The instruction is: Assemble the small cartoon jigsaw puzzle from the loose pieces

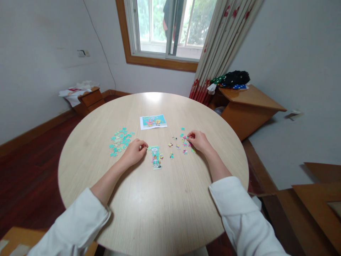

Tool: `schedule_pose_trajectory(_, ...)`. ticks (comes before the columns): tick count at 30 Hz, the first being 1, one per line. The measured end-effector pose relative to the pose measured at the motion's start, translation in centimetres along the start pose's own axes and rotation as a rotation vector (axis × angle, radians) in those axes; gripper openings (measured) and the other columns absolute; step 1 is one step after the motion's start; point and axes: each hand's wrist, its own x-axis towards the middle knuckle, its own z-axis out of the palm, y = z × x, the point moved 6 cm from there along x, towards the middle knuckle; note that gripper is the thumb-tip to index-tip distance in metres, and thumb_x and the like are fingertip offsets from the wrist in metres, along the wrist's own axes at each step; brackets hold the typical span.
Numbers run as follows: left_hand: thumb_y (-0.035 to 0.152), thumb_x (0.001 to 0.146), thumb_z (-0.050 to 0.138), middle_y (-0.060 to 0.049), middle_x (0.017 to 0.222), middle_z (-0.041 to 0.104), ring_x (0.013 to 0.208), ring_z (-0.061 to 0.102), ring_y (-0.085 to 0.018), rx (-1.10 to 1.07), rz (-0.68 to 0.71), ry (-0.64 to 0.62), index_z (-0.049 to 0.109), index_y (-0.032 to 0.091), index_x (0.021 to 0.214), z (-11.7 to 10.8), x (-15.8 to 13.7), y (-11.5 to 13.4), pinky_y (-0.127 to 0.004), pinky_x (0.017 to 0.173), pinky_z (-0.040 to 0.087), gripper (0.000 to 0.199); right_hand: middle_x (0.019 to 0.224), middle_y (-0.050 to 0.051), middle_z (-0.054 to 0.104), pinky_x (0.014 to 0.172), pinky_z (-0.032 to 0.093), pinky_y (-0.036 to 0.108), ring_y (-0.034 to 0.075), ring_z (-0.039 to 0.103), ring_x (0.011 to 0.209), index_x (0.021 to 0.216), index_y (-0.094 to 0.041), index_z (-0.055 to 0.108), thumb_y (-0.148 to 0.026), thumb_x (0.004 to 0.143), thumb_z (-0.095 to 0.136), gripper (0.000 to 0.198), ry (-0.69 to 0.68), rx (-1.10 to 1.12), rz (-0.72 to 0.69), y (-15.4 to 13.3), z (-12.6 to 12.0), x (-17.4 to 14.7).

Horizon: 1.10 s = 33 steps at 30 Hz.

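A partly joined jigsaw puzzle [155,158] lies in the middle of the table, a narrow upright strip showing a pale cartoon figure on teal. My left hand [135,151] rests at its upper left edge, thumb and fingers closed together. What they hold, if anything, is too small to make out. Farther right, my right hand [198,140] pinches a small teal puzzle piece among a loose group of colourful puzzle pieces [184,152]. Several single pieces, one of them a yellowish piece [170,145], lie between the strip and that group.
Many teal puzzle pieces [119,141] are spread left of my left hand. A printed picture sheet [153,122] of cartoon figures lies beyond the puzzle. The round wooden table [160,213] stands before a window, with a cloth-topped wooden cabinet [252,97] at the back right.
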Motion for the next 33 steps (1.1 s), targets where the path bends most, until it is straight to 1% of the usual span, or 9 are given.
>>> schedule_pose_trajectory(10,0.022,0.076,0.048,-0.004,0.076,0.055,0.072,0.054,-0.017,-0.006,0.006,0.019,0.065,0.017,0.077,0.06,0.00,-0.09,-0.031,0.073,0.043,0.018,0.068,0.002,0.063,0.060,0.040,0.023,0.012,0.054,0.060,0.076,-0.015,0.065,-0.015,0.068,0.062,0.009,0.013,0.023,-0.017,0.21,0.02,0.09)
schedule_pose_trajectory(15,0.022,0.077,0.047,-0.004,0.076,0.055,0.072,0.054,-0.017,-0.005,0.007,0.021,0.065,0.017,0.078,0.06,-0.01,-0.16,-0.030,0.072,0.043,0.018,0.066,0.001,0.063,0.060,0.040,0.023,0.012,0.055,0.060,0.080,-0.015,0.066,-0.013,0.069,0.061,0.013,-0.005,0.030,-0.022,0.25,0.15,0.14)
schedule_pose_trajectory(24,0.022,0.077,0.048,-0.004,0.076,0.055,0.072,0.054,-0.017,0.001,0.012,0.009,0.065,0.017,0.078,0.12,0.07,-0.18,-0.031,0.072,0.044,0.018,0.067,0.003,0.064,0.059,0.039,0.023,0.012,0.055,0.061,0.078,-0.014,0.069,-0.015,0.070,0.062,0.011,-0.011,0.011,-0.011,0.57,0.34,0.28)
schedule_pose_trajectory(33,0.023,0.077,0.046,-0.004,0.077,0.055,0.073,0.054,-0.017,0.002,0.007,0.001,0.065,0.017,0.079,0.15,0.02,-0.29,-0.031,0.073,0.043,0.019,0.068,0.003,0.065,0.061,0.040,0.023,0.012,0.055,0.061,0.074,-0.015,0.069,-0.017,0.068,0.063,0.008,0.006,-0.020,0.001,0.32,0.05,0.12)
